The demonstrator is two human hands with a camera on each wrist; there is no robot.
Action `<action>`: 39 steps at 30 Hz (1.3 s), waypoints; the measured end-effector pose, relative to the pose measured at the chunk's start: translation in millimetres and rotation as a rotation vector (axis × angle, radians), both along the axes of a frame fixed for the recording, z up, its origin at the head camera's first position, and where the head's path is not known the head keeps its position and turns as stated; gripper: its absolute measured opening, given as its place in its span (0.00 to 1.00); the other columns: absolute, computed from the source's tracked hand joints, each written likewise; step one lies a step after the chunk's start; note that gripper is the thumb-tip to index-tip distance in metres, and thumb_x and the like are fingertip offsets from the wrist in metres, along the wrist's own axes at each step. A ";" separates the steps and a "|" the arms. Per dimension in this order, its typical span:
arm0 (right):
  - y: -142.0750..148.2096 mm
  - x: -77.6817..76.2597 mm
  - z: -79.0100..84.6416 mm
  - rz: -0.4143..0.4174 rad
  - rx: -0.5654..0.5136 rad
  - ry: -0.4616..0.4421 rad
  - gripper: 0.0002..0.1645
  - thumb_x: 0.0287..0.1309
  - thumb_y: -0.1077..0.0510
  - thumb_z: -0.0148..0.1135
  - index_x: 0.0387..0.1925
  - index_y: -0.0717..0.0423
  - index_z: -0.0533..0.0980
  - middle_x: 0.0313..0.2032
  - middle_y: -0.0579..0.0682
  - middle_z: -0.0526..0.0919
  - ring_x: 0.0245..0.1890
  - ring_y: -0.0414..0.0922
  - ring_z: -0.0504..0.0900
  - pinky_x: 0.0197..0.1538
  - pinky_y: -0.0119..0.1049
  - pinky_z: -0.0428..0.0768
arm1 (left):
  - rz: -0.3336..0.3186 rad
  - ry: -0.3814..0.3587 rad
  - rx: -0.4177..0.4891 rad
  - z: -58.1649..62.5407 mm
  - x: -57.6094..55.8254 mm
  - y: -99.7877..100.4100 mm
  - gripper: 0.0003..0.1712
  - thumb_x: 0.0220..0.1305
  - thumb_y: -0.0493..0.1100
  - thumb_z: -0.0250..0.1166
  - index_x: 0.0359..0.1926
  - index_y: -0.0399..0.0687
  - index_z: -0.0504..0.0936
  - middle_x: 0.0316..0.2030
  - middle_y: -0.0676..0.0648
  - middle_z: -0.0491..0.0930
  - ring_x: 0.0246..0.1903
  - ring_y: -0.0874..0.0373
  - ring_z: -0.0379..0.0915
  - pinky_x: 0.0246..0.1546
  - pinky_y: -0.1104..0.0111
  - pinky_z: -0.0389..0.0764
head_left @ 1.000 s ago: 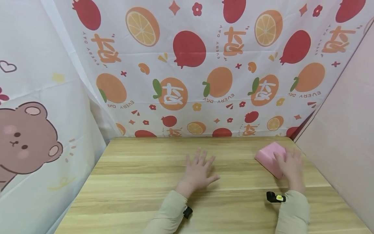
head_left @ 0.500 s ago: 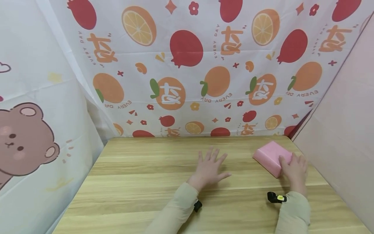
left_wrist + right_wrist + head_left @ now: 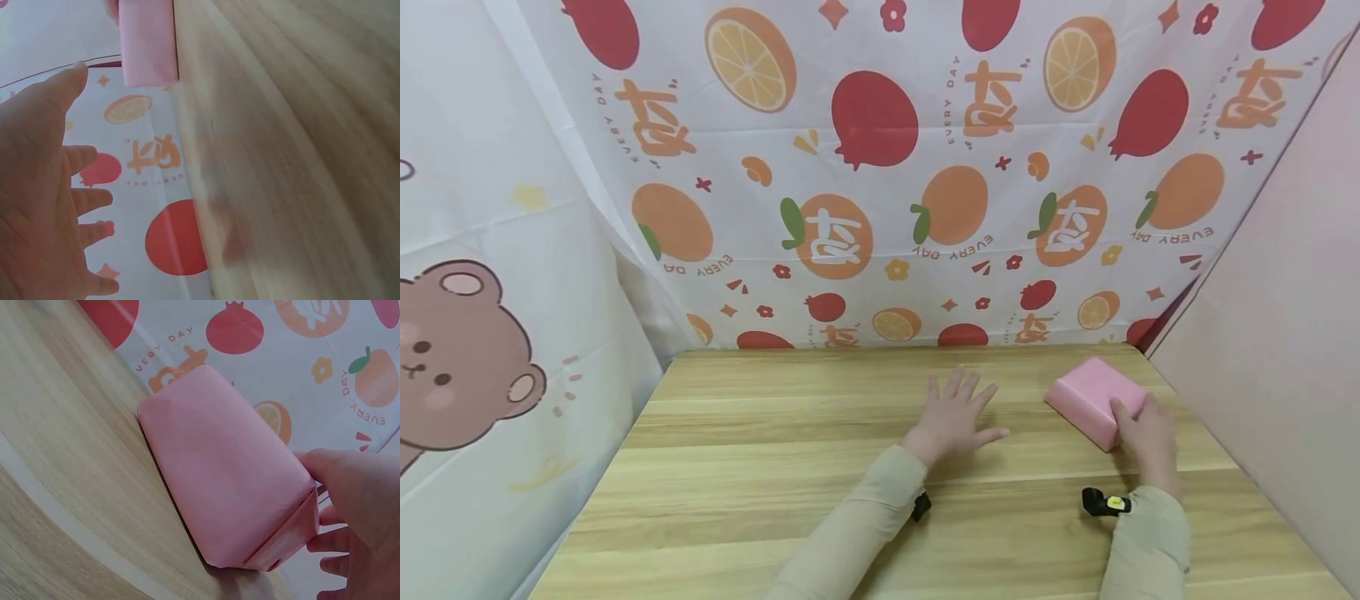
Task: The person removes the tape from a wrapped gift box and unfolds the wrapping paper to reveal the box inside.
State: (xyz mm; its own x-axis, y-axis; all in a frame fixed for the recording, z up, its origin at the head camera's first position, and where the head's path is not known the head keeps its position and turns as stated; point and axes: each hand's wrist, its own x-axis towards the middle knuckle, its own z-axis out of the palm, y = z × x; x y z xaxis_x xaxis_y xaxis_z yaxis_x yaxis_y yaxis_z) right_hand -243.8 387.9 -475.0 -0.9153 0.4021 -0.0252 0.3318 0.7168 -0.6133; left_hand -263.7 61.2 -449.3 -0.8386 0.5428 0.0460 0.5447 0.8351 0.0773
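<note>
Seen from the head, the bare, beige-sleeved left hand (image 3: 951, 422) is now farther toward 3 o'clock, nearer the smooth pink rectangular block (image 3: 1092, 395). The bare right hand (image 3: 1151, 437), earlier over the block's top, now grips its 4 o'clock end.

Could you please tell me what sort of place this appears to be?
It looks like a makeshift tabletop booth indoors, perhaps for recording: a wood-grain table stands against a fruit-print cloth, and a bear-print cloth hangs along its left side.
</note>
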 end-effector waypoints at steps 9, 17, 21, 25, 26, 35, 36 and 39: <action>-1.1 -1.8 -2.3 0.080 0.019 0.019 0.53 0.70 0.35 0.39 0.72 0.74 0.40 0.68 0.80 0.52 0.68 0.74 0.54 0.68 0.66 0.57 | -0.037 -0.001 -0.016 -5.2 -9.8 14.9 0.47 0.63 0.80 0.36 0.77 0.67 0.47 0.78 0.51 0.47 0.77 0.47 0.38 0.72 0.39 0.50; -2.0 -4.3 -1.8 0.187 0.077 0.041 0.51 0.72 0.37 0.40 0.71 0.77 0.40 0.66 0.82 0.52 0.66 0.76 0.54 0.68 0.67 0.56 | -0.042 0.012 -0.011 -2.6 -12.7 23.3 0.46 0.64 0.79 0.35 0.77 0.67 0.47 0.77 0.53 0.49 0.77 0.48 0.42 0.72 0.40 0.51; -3.8 -7.0 -4.4 0.237 0.069 0.031 0.52 0.72 0.36 0.38 0.72 0.75 0.38 0.67 0.82 0.49 0.68 0.76 0.52 0.69 0.67 0.54 | -0.032 0.001 0.001 -2.4 -13.6 25.4 0.45 0.64 0.78 0.37 0.77 0.67 0.48 0.77 0.52 0.50 0.77 0.49 0.42 0.72 0.41 0.50; -8.9 -9.7 -5.9 0.290 0.071 0.043 0.52 0.72 0.36 0.38 0.72 0.75 0.38 0.67 0.82 0.49 0.68 0.76 0.51 0.69 0.68 0.53 | -0.024 0.015 -0.006 -4.1 -14.9 26.6 0.45 0.64 0.78 0.37 0.76 0.67 0.49 0.76 0.52 0.52 0.77 0.49 0.44 0.72 0.41 0.52; -10.5 -10.4 -6.0 0.300 0.067 0.047 0.52 0.72 0.36 0.39 0.72 0.75 0.38 0.67 0.82 0.49 0.68 0.76 0.51 0.69 0.67 0.53 | -0.023 0.016 -0.007 -4.4 -15.3 26.9 0.45 0.64 0.78 0.37 0.76 0.66 0.50 0.76 0.52 0.52 0.76 0.49 0.45 0.72 0.41 0.53; -28.4 -19.5 -3.6 0.363 0.081 0.062 0.51 0.71 0.37 0.43 0.73 0.73 0.42 0.68 0.80 0.51 0.68 0.74 0.53 0.69 0.66 0.55 | -0.021 -0.012 0.011 -2.4 -15.6 30.1 0.44 0.65 0.77 0.38 0.76 0.66 0.50 0.76 0.53 0.52 0.77 0.49 0.43 0.72 0.42 0.51; -30.3 -20.7 -3.3 0.368 0.083 0.064 0.51 0.71 0.37 0.43 0.73 0.73 0.42 0.68 0.80 0.51 0.68 0.74 0.53 0.69 0.66 0.55 | -0.023 -0.013 0.017 -2.0 -15.5 30.3 0.44 0.65 0.77 0.39 0.76 0.66 0.50 0.76 0.52 0.52 0.77 0.48 0.43 0.72 0.42 0.50; -35.5 -24.4 -3.3 0.388 0.084 0.074 0.50 0.71 0.37 0.44 0.73 0.72 0.43 0.69 0.79 0.52 0.69 0.74 0.53 0.70 0.65 0.55 | -0.027 -0.005 0.033 -0.9 -15.2 30.3 0.43 0.66 0.76 0.41 0.76 0.65 0.52 0.76 0.52 0.54 0.76 0.48 0.44 0.72 0.41 0.51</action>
